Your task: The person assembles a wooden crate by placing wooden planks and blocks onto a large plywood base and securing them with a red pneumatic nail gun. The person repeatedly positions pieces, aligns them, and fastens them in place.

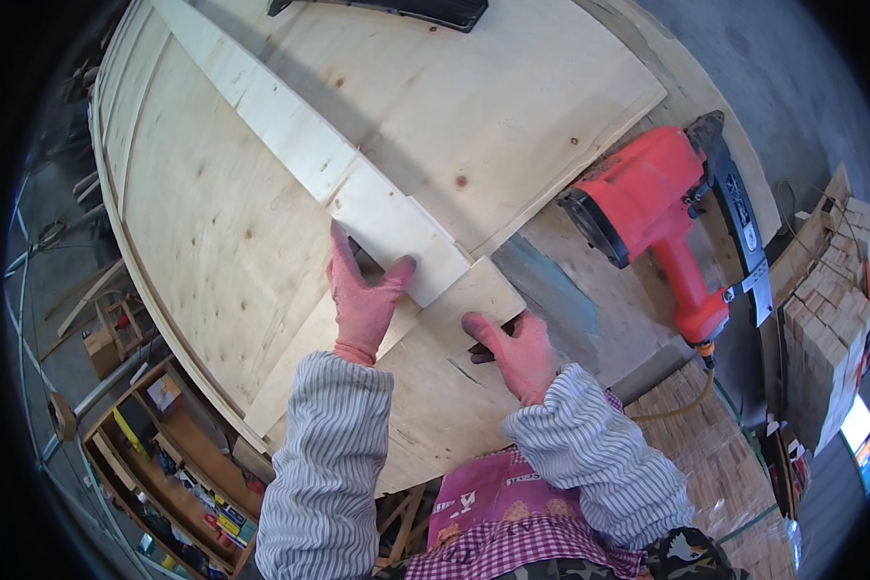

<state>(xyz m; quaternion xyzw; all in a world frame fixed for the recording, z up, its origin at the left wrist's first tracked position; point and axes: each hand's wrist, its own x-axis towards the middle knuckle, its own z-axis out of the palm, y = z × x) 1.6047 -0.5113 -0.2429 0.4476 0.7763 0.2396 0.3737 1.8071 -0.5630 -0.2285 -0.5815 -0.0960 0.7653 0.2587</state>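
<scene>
Left hand (365,304), thumb and forefinger spread, grips a pale block (396,227) by its near end, the other fingers hidden. Right hand (522,358) pinches a short wooden piece (478,293) beside that end, toward the tabletop's (232,213) near edge, fingertips partly out of sight. Toward the far side, a black object (425,8) is cut off.
</scene>
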